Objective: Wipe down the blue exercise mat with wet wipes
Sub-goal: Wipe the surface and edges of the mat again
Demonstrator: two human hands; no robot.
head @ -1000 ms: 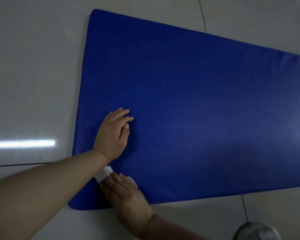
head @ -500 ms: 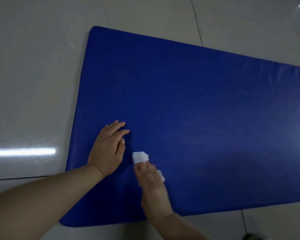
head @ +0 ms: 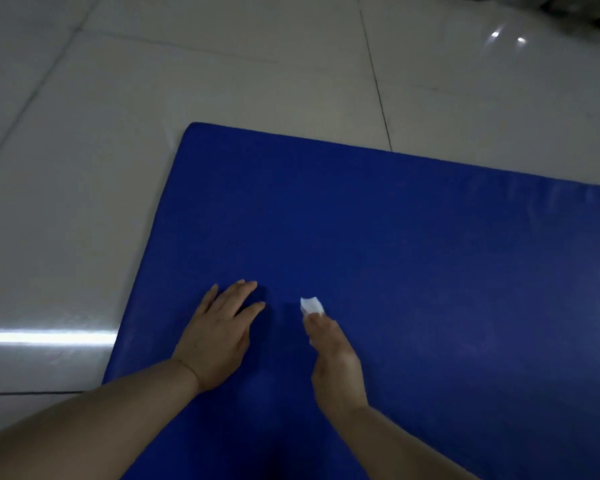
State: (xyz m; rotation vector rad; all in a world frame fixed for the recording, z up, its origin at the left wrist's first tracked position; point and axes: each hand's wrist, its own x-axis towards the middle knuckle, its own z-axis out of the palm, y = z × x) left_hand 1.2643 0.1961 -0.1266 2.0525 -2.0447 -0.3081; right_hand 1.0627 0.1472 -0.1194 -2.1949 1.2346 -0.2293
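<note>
- The right hand (head: 333, 358) lay on the blue exercise mat (head: 413, 254), fingers reaching forward and pressing a small folded wet wipe (head: 311, 304) against the surface; only the white front edge of the wipe showed past the fingertips.
- The left hand (head: 219, 334) rested flat just beside it, palm down, fingers straight and slightly spread, holding nothing and seemingly bracing the person's weight.
- Both hands sat near the mat's left end, close to its near long edge; the wipe lay between the two hands, a little ahead of them.
- The mat's long axis ran from that left end away to the right and out of view, so most of the mat lay to the right of, and beyond, the wiping hand.
- The right hand was the nearer to that stretch; I judged the coming strokes would have to travel rightward and away from the body.
- The mat lay flat on a glossy tiled floor (head: 118, 133).
</note>
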